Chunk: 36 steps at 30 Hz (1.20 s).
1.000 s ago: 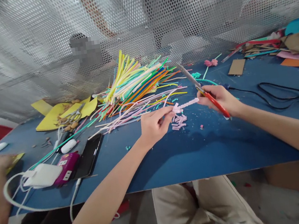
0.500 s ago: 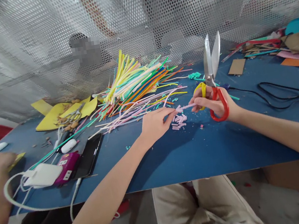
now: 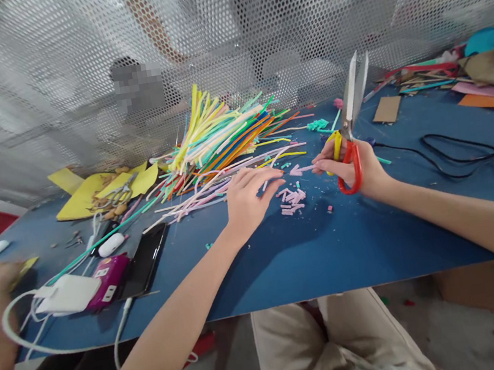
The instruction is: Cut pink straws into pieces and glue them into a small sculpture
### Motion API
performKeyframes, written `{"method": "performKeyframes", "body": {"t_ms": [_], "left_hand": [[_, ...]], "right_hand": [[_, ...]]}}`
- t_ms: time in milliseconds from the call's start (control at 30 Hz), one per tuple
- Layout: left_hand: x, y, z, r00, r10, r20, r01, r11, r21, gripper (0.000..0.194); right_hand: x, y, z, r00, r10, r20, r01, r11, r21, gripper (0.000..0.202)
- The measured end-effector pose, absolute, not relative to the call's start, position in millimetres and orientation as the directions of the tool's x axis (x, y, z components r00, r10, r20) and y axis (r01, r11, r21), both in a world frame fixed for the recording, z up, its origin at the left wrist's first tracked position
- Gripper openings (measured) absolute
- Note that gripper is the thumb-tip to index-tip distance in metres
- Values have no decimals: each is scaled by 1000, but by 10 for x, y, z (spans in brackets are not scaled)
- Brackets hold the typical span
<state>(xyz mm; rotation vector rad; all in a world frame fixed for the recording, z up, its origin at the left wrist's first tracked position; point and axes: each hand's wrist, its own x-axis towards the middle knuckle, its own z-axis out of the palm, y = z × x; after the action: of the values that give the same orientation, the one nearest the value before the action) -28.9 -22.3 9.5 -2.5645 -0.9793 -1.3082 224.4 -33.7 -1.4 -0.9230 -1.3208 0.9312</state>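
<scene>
In the head view, the right hand (image 3: 362, 167) pinches a lilac stem (image 3: 304, 169) between thumb and fingertips, with the scissors (image 3: 346, 127) hooked in the same hand. The stem is held just above the blue table (image 3: 296, 264), between the two hands; its long axis runs roughly level from side to side, and its free end points left, toward the left hand (image 3: 246, 194). It is thin and fuzzy-looking, with short slanting bits at the free end that give it an arrowhead outline. The scissors point away from the person, tipped slightly right, their silver blades a little parted, one handle loop red and the other yellow. The left hand has its thumb and forefinger spread, their tips apart; a short lilac piece (image 3: 265, 184) shows in the gap, and whether it touches the hand I cannot tell. Lilac cuttings (image 3: 293, 200) lie heaped just beside its fingertips, and a multicoloured stem bundle (image 3: 229, 129) lies beyond.
</scene>
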Motion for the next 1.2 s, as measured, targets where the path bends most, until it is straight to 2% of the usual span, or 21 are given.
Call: {"method": "performKeyframes", "body": {"t_ms": [100, 367, 467, 500, 600, 633, 800, 967, 1200], "left_hand": [[-286, -262, 137, 403, 500, 767, 600, -777, 191, 15], [-306, -273, 128, 418, 549, 724, 642, -742, 191, 32], [-292, -277, 135, 456, 558, 693, 653, -739, 165, 22], [-285, -275, 135, 481, 552, 681, 657, -742, 138, 27], [-267, -254, 116, 548, 536, 643, 675, -737, 39, 57], [-266, -242, 103, 565, 531, 631, 677, -736, 13, 58], [-306, -187, 36, 613, 507, 606, 651, -759, -22, 26], [-339, -183, 21, 571, 548, 611, 658, -750, 57, 24], [-323, -206, 51, 546, 581, 604, 706, -707, 41, 21]], "right_hand": [[2244, -348, 15, 41, 941, 336, -24, 337, -941, 28], [2209, -405, 56, 48, 939, 341, 6, 341, -940, 24], [2206, -408, 51, 29, 943, 331, -7, 332, -943, 24], [2203, -410, 52, 22, 947, 322, -17, 322, -946, 25], [2190, -415, 52, 22, 961, 275, -83, 276, -958, 31], [2185, -414, 47, 25, 967, 254, -113, 256, -960, 33], [2171, -378, -33, -20, 987, 160, -221, 152, -963, 35], [2181, -341, -97, -71, 984, 162, -214, 144, -966, 39], [2199, -340, -81, -98, 963, 250, -120, 238, -964, 37]]}}
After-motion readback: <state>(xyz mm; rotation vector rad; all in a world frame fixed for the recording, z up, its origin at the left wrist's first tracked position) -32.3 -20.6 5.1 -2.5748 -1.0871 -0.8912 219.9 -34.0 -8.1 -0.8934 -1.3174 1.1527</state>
